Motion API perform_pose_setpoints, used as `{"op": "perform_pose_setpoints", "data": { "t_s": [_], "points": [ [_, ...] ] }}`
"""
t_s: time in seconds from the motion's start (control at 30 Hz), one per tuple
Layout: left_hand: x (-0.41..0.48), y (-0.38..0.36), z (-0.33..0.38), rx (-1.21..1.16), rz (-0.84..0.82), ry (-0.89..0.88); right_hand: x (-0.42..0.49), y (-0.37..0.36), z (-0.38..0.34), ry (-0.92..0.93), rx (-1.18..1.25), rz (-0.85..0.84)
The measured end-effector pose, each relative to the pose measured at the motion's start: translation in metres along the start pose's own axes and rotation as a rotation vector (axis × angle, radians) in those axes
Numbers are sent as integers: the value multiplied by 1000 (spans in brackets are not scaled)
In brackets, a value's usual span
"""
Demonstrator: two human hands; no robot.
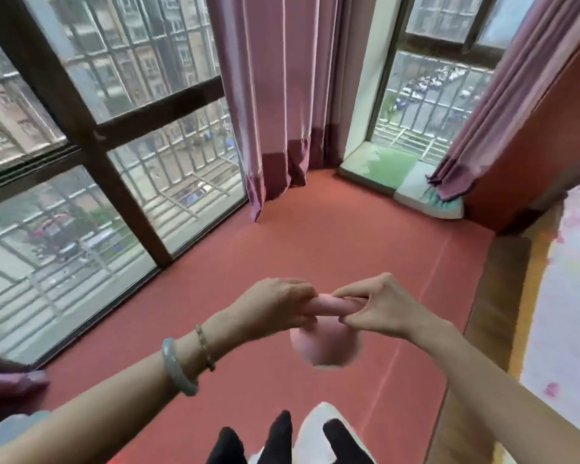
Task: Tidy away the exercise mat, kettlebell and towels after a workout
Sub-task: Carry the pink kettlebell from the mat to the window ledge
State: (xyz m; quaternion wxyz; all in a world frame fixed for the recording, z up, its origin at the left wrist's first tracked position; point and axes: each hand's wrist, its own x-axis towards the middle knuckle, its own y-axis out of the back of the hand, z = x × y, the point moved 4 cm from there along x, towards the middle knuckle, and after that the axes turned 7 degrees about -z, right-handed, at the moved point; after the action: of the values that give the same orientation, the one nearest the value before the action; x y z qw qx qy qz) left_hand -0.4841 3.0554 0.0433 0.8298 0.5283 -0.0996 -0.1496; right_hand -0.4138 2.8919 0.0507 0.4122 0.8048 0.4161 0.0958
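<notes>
Closest, at the bottom edge, sit black and white shapes, too cut off to identify. Above them both forearms reach forward; the left wrist wears a pale bangle (180, 366) and a thin bracelet (205, 346). The left hand (275, 304) is curled over the left end of the pink kettlebell (325, 346) handle (329, 304), fingers wrapped round it. The right hand (382, 309) pinches the handle's right end between thumb and bent fingers. The kettlebell's round body hangs below the handle, between the two wrists, over the red mat (315, 236); whether it touches the mat I cannot tell. The mat runs on to the barred window (81, 128) on the left. A bed (566, 296) lies to the right, past a strip of wooden floor (503, 296). Farther off, a pale folded cloth (426, 199) rests by a green-topped sill (389, 165). Pink curtains (275, 95) hang in the corner.
</notes>
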Motion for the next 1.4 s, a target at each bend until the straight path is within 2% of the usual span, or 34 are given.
{"op": "perform_pose_setpoints", "data": {
  "t_s": [0.5, 0.77, 0.93, 1.2, 1.4],
  "points": [
    [291, 65, -193, -64, -7, -66, 272, 167, 126, -110, -20, -69],
    [452, 112, -287, -38, -16, -91, 411, 267, 186, -148, -10, -14],
    [561, 138, -363, -37, -57, -164, 511, 318, 229, -151, -12, 0],
    [726, 195, -461, -67, -143, -274, 647, 411, 285, -310, 21, 123],
    [836, 218, -515, -103, -184, -285, 732, 473, 335, -372, 33, 133]
  ]
}}
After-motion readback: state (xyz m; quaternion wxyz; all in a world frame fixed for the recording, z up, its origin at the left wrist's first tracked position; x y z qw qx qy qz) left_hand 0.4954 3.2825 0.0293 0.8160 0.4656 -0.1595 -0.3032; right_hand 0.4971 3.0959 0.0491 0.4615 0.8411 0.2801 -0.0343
